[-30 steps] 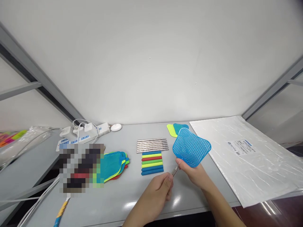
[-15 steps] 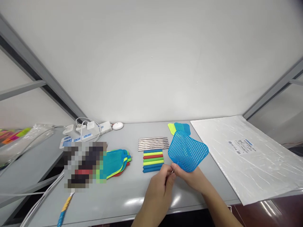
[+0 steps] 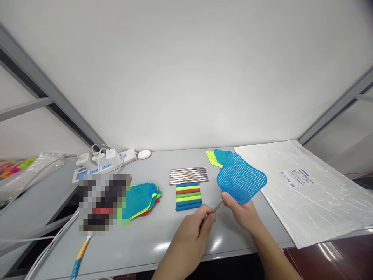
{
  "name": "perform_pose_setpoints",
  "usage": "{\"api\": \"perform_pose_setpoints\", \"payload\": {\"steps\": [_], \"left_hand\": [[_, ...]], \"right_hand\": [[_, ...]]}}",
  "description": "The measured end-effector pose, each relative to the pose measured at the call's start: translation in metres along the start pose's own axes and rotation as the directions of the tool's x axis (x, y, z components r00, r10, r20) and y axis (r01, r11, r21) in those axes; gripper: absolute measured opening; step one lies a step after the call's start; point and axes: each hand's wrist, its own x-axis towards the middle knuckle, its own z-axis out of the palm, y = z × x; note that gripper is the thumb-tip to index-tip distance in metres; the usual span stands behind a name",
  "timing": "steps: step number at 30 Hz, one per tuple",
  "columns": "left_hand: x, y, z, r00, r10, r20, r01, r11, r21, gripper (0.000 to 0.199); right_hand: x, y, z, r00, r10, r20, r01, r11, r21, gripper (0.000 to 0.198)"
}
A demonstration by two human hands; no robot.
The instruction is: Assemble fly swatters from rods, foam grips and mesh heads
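Observation:
My right hand (image 3: 243, 214) grips a blue fly swatter head (image 3: 241, 177) near its neck, thumb on top. From the neck a thin metal rod (image 3: 218, 206) runs down to my left hand (image 3: 195, 229), whose thumb and fingers are closed round it. Whether the rod is seated inside the neck is hidden by my thumb. Beyond my hands lie a row of metal rods (image 3: 188, 175) and a row of coloured handle sleeves (image 3: 189, 197) in blue, yellow-green, red and green.
A pile of swatter heads (image 3: 142, 200) lies left, partly behind a pixelated patch. Yellow-green (image 3: 212, 157) and teal (image 3: 222, 155) heads lie at the back. White wrapped sheeting (image 3: 271, 194) covers the right side. A power strip (image 3: 99, 169) with cables and a white oval device (image 3: 143, 154) stand back left.
My hands have moved apart, showing more of the rod between them. The swatter head has shifted right with my right hand; my left hand has moved slightly left and down.

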Motion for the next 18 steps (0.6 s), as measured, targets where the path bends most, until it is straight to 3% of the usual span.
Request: {"api": "perform_pose_setpoints", "payload": {"steps": [4, 6, 11, 14, 18], "left_hand": [[0.004, 0.008, 0.005, 0.997, 0.030, -0.074, -0.011, 0.969, 0.245, 0.030], [0.005, 0.007, 0.006, 0.998, 0.052, -0.048, -0.032, 0.935, 0.353, 0.029], [-0.004, -0.004, -0.011, 0.999, -0.009, 0.037, -0.008, 0.893, 0.450, 0.029], [-0.015, -0.008, -0.027, 0.999, 0.022, 0.033, -0.034, 0.902, 0.430, 0.029], [-0.021, -0.007, -0.036, 0.998, 0.069, -0.011, -0.054, 0.865, 0.499, 0.032]], "right_hand": [[-0.006, -0.004, 0.015, 0.970, -0.010, 0.241, 0.016, 1.000, -0.027, 0.039], [-0.007, -0.005, 0.015, 0.963, -0.026, 0.269, 0.042, 0.998, -0.055, 0.045], [0.003, 0.000, -0.018, 0.998, -0.059, -0.004, 0.059, 0.998, 0.022, 0.045], [0.012, 0.002, -0.033, 0.993, -0.083, -0.085, 0.094, 0.987, 0.131, 0.047], [0.013, 0.001, -0.016, 0.987, -0.075, -0.143, 0.106, 0.968, 0.228, 0.046]]}}
